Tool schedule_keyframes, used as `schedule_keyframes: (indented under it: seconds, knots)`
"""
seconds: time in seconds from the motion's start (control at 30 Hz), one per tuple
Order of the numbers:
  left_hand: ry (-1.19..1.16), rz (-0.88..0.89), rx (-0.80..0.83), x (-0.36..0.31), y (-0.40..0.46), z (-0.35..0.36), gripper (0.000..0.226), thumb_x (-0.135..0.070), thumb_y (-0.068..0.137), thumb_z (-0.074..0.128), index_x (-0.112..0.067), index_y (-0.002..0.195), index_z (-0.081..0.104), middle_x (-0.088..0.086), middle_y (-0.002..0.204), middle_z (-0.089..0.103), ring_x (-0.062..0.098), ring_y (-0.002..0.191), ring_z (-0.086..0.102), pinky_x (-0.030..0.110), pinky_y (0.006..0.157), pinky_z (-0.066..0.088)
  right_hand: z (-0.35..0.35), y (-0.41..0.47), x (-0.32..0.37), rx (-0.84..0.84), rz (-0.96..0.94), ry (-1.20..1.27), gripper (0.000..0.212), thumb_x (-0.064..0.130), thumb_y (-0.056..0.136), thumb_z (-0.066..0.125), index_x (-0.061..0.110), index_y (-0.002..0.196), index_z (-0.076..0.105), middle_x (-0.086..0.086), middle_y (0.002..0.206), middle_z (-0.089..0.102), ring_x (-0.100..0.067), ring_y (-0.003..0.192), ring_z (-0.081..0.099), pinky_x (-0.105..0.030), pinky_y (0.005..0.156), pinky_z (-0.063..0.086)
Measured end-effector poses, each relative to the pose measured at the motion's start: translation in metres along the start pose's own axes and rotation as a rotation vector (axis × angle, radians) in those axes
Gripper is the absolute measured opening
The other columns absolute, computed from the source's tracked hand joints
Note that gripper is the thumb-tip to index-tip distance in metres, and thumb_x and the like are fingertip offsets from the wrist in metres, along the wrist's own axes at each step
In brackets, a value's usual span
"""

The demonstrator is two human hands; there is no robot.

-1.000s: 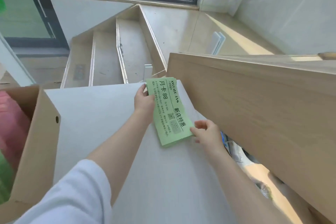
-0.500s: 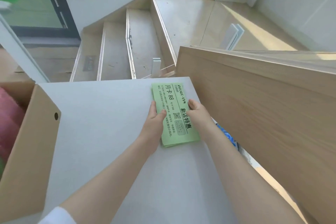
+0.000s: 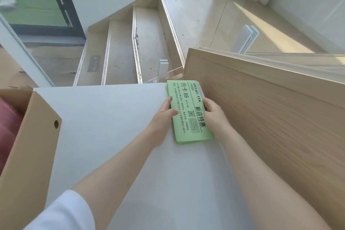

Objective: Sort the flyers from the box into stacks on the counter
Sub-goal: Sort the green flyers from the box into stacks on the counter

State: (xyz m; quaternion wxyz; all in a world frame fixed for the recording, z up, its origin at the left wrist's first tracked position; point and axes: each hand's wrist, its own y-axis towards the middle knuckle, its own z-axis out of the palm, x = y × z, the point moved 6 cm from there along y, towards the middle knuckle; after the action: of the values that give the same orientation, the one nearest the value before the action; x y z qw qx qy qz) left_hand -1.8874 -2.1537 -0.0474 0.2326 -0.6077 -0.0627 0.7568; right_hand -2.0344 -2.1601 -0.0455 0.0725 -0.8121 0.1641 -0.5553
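The green flyer stack lies flat on the grey counter, at its far right corner beside the raised wooden panel. Both hands now bracket it. A second ago the left hand held the top left edge and the right hand sat at the near corner; since then the right has moved up to the long right edge, and the stack has squared up between them. The left hand's fingers lie fairly straight along the left edge, thumb resting on the top sheet. The right hand's fingers curl round the right edge. A few lower sheets still show at the near end, out of line. Judgement: this stack is being trued, not added to. The cardboard box, well left of the fingers, still holds pink flyers, so sorting remains unfinished.
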Motion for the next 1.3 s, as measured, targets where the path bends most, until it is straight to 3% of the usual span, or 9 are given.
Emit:
schedule_keyframes:
  seconds: [0.1, 0.2, 0.43, 0.53, 0.63, 0.8, 0.93, 1.13, 1.3]
  knots:
    - [0.166, 0.023, -0.035, -0.013, -0.024, -0.010, 0.062, 0.002, 0.089, 0.037, -0.023, 0.144, 0.026, -0.009, 0.141, 0.034, 0.004, 0.125, 0.030, 0.023, 0.098, 0.021, -0.003, -0.014, 0.008, -0.053, 0.005, -0.128, 0.052, -0.001, 0.087, 0.035, 0.023, 0.132, 0.048, 0.007, 0.123, 0.058, -0.018, 0.110, 0.058, -0.032, 0.085, 0.048]
    - [0.232, 0.046, -0.100, -0.026, -0.061, -0.023, 0.060, -0.004, 0.077, 0.042, -0.028, 0.131, 0.045, -0.004, 0.137, 0.043, 0.008, 0.134, 0.032, 0.027, 0.097, 0.028, 0.000, -0.040, 0.027, -0.206, -0.091, -0.293, 0.042, 0.004, 0.092, 0.036, 0.011, 0.132, 0.045, -0.005, 0.137, 0.046, -0.020, 0.124, 0.044, -0.025, 0.087, 0.037]
    - [0.317, 0.283, -0.261, -0.059, -0.168, -0.076, 0.043, -0.003, 0.089, 0.044, -0.035, 0.116, 0.056, -0.023, 0.119, 0.053, -0.006, 0.113, 0.045, 0.009, 0.082, 0.036, 0.103, -0.119, 0.090, 0.053, -0.543, -0.385, 0.033, -0.001, 0.088, 0.044, 0.014, 0.114, 0.058, -0.001, 0.146, 0.032, -0.016, 0.135, 0.028, -0.016, 0.090, 0.025]
    - [0.315, 0.401, -0.315, -0.074, -0.221, -0.108, 0.036, 0.002, 0.090, 0.044, -0.026, 0.106, 0.060, -0.015, 0.109, 0.064, -0.001, 0.104, 0.059, 0.008, 0.081, 0.045, 0.148, -0.157, 0.117, 0.143, -0.668, -0.326, 0.029, 0.001, 0.088, 0.046, 0.014, 0.110, 0.061, -0.001, 0.138, 0.043, -0.014, 0.127, 0.039, -0.022, 0.094, 0.035]
    - [0.414, 0.516, -0.409, -0.083, -0.270, -0.147, 0.032, 0.002, 0.090, 0.047, -0.025, 0.095, 0.063, -0.009, 0.092, 0.071, 0.000, 0.090, 0.064, 0.009, 0.079, 0.046, 0.185, -0.190, 0.136, 0.215, -0.750, -0.285, 0.030, -0.003, 0.086, 0.045, 0.014, 0.100, 0.065, 0.004, 0.116, 0.053, -0.011, 0.103, 0.054, -0.022, 0.082, 0.043]
    - [0.688, 0.561, -0.610, -0.098, -0.334, -0.256, 0.031, -0.005, 0.089, 0.054, -0.035, 0.085, 0.060, -0.017, 0.082, 0.069, -0.001, 0.082, 0.063, 0.008, 0.070, 0.044, 0.249, -0.238, 0.163, 0.196, -0.828, -0.287, 0.018, 0.002, 0.085, 0.054, 0.014, 0.089, 0.066, 0.013, 0.086, 0.054, -0.007, 0.077, 0.052, -0.008, 0.066, 0.036]
    - [1.002, 0.527, -0.527, -0.111, -0.355, -0.330, 0.021, -0.012, 0.088, 0.060, -0.032, 0.092, 0.063, -0.022, 0.088, 0.065, -0.011, 0.084, 0.060, 0.000, 0.075, 0.039, 0.299, -0.263, 0.174, 0.238, -0.836, -0.352, 0.016, 0.006, 0.087, 0.058, 0.014, 0.095, 0.069, 0.008, 0.092, 0.060, 0.003, 0.072, 0.052, -0.006, 0.069, 0.036]
    - [1.327, 0.451, -0.282, -0.104, -0.349, -0.382, 0.026, -0.024, 0.085, 0.065, -0.019, 0.110, 0.065, -0.008, 0.103, 0.065, 0.005, 0.096, 0.057, 0.025, 0.092, 0.044, 0.357, -0.286, 0.184, 0.305, -0.783, -0.600, 0.029, 0.014, 0.092, 0.053, 0.017, 0.120, 0.061, 0.005, 0.123, 0.058, -0.011, 0.112, 0.052, -0.018, 0.095, 0.036]
    - [1.398, 0.442, -0.142, -0.084, -0.346, -0.387, 0.040, -0.029, 0.085, 0.064, -0.023, 0.124, 0.056, -0.010, 0.119, 0.056, 0.011, 0.111, 0.051, 0.030, 0.098, 0.041, 0.376, -0.289, 0.180, 0.259, -0.719, -0.750, 0.034, 0.016, 0.091, 0.055, 0.018, 0.125, 0.057, 0.003, 0.127, 0.057, -0.018, 0.116, 0.049, -0.035, 0.098, 0.041]
